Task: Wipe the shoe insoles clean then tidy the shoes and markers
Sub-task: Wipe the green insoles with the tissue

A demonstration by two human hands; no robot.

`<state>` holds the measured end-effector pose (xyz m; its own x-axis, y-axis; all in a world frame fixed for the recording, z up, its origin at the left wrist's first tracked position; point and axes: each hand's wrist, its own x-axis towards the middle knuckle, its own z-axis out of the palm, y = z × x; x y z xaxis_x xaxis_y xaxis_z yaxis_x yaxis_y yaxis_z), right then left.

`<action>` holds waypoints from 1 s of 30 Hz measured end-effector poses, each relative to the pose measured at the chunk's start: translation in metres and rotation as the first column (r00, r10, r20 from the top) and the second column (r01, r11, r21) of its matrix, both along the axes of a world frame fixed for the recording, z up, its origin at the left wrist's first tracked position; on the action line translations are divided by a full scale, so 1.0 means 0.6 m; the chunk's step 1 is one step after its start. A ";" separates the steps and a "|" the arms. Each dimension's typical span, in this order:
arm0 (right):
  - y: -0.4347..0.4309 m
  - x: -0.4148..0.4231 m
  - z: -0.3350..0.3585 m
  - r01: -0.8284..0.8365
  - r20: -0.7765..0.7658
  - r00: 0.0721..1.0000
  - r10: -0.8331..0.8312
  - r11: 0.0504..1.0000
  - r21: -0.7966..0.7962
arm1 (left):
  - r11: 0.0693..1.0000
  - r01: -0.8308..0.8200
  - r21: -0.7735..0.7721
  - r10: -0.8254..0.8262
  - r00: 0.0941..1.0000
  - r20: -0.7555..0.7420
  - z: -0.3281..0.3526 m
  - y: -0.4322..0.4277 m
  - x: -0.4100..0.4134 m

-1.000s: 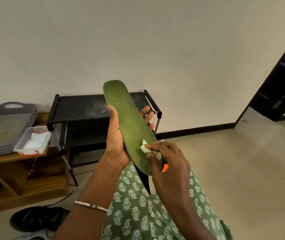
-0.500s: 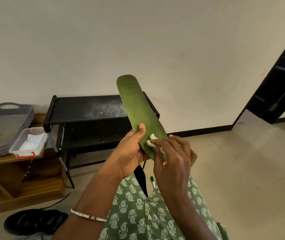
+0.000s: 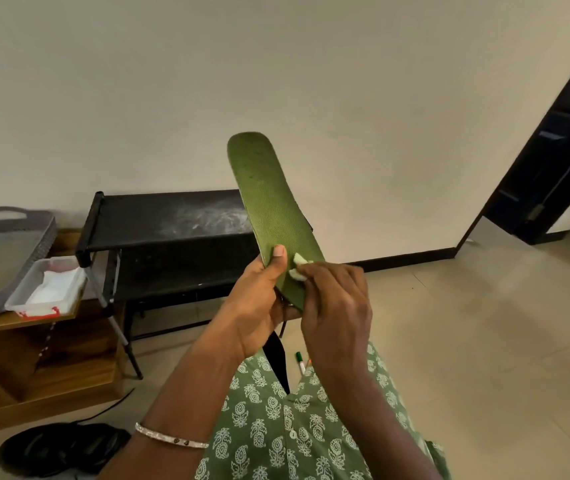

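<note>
A long green insole (image 3: 269,206) stands nearly upright in front of me, toe end up. My left hand (image 3: 259,303) grips its lower end, thumb laid on the textured face. My right hand (image 3: 337,306) pinches a small white wipe (image 3: 299,268) against the insole's lower right edge. On the floor below the hands lie a green-capped marker (image 3: 300,362) and the tip of an orange one (image 3: 308,362), mostly hidden by my right wrist. A black shoe (image 3: 62,448) sits on the floor at lower left.
A black metal shoe rack (image 3: 172,233) stands against the wall behind the insole. Left of it a wooden shelf (image 3: 34,358) carries a grey tray (image 3: 3,251) and a white box of wipes (image 3: 48,285). A dark door (image 3: 560,161) stands open at right.
My left hand slid from the insole's middle down to its lower end, and the insole tipped more upright. The right hand with the wipe stayed at the lower end.
</note>
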<state>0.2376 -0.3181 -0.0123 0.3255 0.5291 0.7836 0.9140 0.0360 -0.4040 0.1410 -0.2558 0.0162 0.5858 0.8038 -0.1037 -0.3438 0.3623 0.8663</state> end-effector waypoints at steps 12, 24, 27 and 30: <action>0.003 0.052 0.024 -0.065 -0.069 0.996 0.061 0.996 -0.062 | 0.998 -0.004 0.060 0.005 1.000 -0.003 0.005 -0.004 0.003; -0.034 0.042 0.033 -0.108 -0.007 0.994 0.108 0.982 -0.157 | 0.996 -0.039 0.083 0.040 0.999 -0.015 -0.001 -0.005 0.003; -0.007 0.056 0.038 -0.044 -0.059 0.998 0.037 0.990 -0.131 | 0.993 -0.039 0.108 0.041 0.999 -0.017 -0.003 -0.011 0.010; -0.004 0.050 0.044 -0.064 -0.110 0.993 0.045 0.984 -0.168 | 0.991 -0.051 0.122 0.053 0.998 -0.014 -0.003 -0.009 0.009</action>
<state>0.2677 -0.3203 0.0140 0.3682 0.6716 0.6429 0.8648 0.0066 -0.5021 0.1464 -0.2613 0.0146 0.5418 0.8404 -0.0127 -0.3443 0.2357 0.9088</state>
